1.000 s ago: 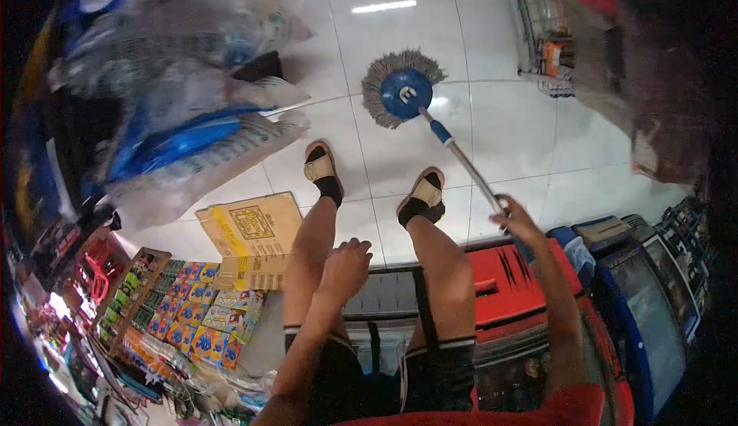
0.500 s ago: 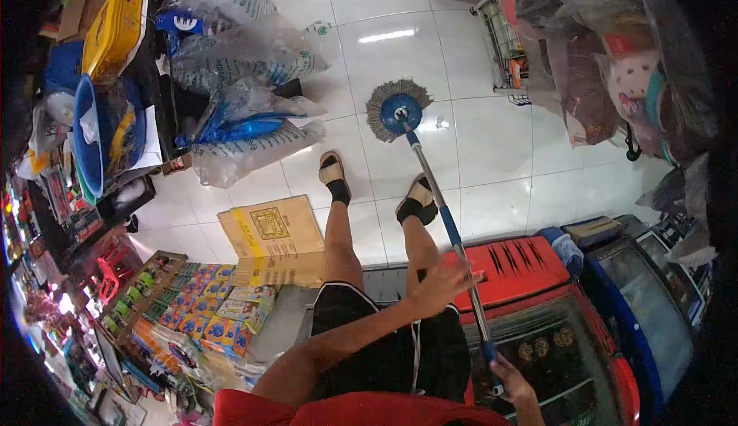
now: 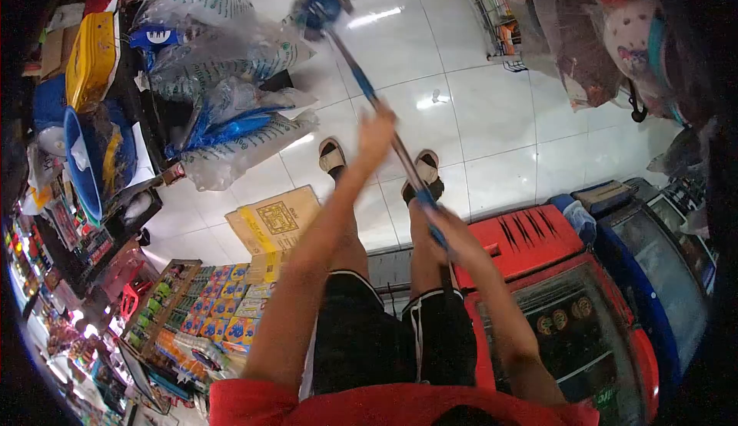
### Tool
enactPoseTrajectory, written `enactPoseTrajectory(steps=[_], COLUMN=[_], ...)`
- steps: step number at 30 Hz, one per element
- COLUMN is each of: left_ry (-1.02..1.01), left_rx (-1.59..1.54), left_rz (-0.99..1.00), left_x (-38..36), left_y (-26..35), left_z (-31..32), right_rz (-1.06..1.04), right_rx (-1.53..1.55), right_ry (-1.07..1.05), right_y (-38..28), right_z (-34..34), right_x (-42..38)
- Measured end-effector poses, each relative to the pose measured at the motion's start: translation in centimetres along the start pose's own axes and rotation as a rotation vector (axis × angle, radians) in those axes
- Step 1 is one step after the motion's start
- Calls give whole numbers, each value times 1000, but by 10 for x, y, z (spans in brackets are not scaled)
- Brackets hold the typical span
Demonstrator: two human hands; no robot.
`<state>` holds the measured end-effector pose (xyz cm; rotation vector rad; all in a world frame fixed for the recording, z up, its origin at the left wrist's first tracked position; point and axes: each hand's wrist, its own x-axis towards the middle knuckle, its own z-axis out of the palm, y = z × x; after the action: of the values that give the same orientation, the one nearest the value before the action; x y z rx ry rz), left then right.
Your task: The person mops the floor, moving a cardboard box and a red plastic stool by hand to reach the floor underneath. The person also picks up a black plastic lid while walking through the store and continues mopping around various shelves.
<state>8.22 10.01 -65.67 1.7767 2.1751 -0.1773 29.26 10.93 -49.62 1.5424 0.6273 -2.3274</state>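
Note:
I hold a spin mop with both hands. Its round blue head with grey strands [image 3: 320, 9] is lifted off the white tiled floor [image 3: 492, 119], far ahead and to the left. The metal and blue pole [image 3: 361, 79] slants down toward me. My left hand [image 3: 378, 130] grips the pole midway. My right hand [image 3: 452, 234] grips it lower, near the blue grip, above a red chest freezer [image 3: 530, 245]. My sandalled feet [image 3: 332, 157] stand on the tiles.
Plastic-wrapped sacks [image 3: 231, 65] are piled at the left by blue and yellow tubs [image 3: 84, 119]. A flat cardboard box [image 3: 273, 218] and racks of snack packets [image 3: 200, 303] lie at my left. A wire rack [image 3: 500, 26] and hanging bags [image 3: 607, 49] stand at the right.
The mop head has risen from the floor and swung forward and left. My left hand, free before, has closed on the pole; my right hand has slid up from the pole's end.

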Motion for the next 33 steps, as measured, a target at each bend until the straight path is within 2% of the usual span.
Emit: enactPoseTrajectory(steps=[1,2,3,4,5,7,9,11,12,14,15,16,17,18,20,21,25,27,29,30,31,32,33], left_ry=[79,243,-109,36,36,22,-44,-288,-336,-193,-325,-293,-344,-156,-227,-345,-292,-530,-295,-315,-273,-102,-324], left_rx=[-13,-14,-127,-70,16,95,32,39,91,-15,-128,-235,-236,-505,-418,-344,-602,-429,-251,-116,-70,-135,-243], left_rz=[-36,-40,-257,-105,2,100,76,46,67,207,189,254,382,233,339,418,334,269,274,166,146,46,-10], left_x=[19,40,62,71,87,92,80,72,51,-4,-28,-56,-83,-119,-157,-175,-197,-185,-155,-127,-115,-98,-68], left_y=[-43,-89,-121,-152,-189,-205,-193,-168,-129,-70,-34,-6,23,62,100,112,111,86,43,20,-4,-32,-61], left_z=[-1,14,-12,-23,-17,-18,-24,33,18,37,11,7,3,25,-23,-30,-11,-2,-6,-57,12,21,12], right_rz=[-82,-99,-163,-204,-178,-133,-246,-193,-166,-133,-105,44,165,201,241,296,451,407,244,189,134,96,29], right_rx=[73,224,353,403,472,541,506,435,416,373,417,408,322,319,322,327,245,279,335,344,350,394,391], right_ry=[-63,-176,-323,-339,-335,-329,-291,-192,-168,80,23,76,154,201,258,265,319,315,316,328,340,143,60], right_y=[-24,-53,-63,-77,-89,-94,-83,-42,-16,43,57,67,62,61,70,78,78,89,80,84,86,78,53], right_z=[22,49,65,86,105,116,114,87,70,42,35,27,27,28,26,24,43,53,64,70,75,77,89], right_x=[34,51,89,109,124,131,117,96,79,35,-4,-47,-93,-130,-180,-200,-202,-178,-132,-101,-68,-41,-14])
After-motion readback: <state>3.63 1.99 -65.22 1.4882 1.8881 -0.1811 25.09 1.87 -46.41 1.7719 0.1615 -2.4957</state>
